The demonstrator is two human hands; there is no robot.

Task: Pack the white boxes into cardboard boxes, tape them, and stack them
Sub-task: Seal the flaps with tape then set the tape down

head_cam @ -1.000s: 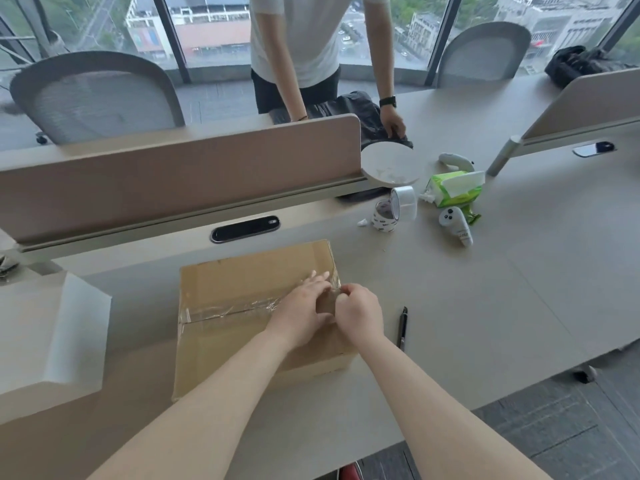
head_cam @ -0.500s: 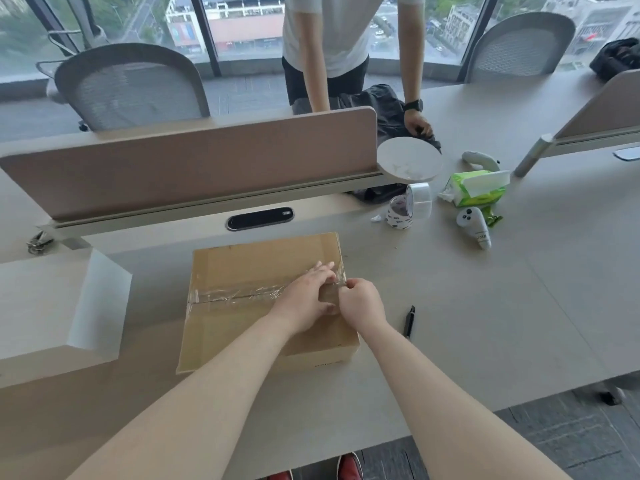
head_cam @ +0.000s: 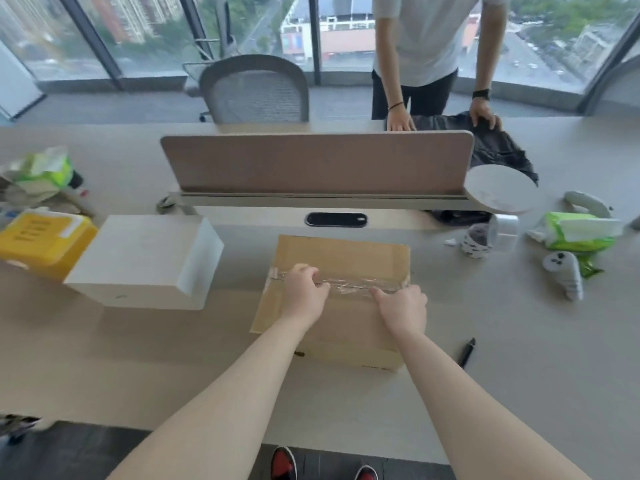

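I am resting my left hand (head_cam: 304,294) and right hand (head_cam: 403,308), fingers curled, on the tape (head_cam: 349,285) across the cardboard box (head_cam: 341,252), which is sitting on the desk (head_cam: 519,348) beside the white box (head_cam: 145,258); I cannot tell whether they are pinching it

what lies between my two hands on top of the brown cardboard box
In the head view, a wrinkled strip of clear tape runs along the top seam of the brown cardboard box, from the left hand to the right hand.
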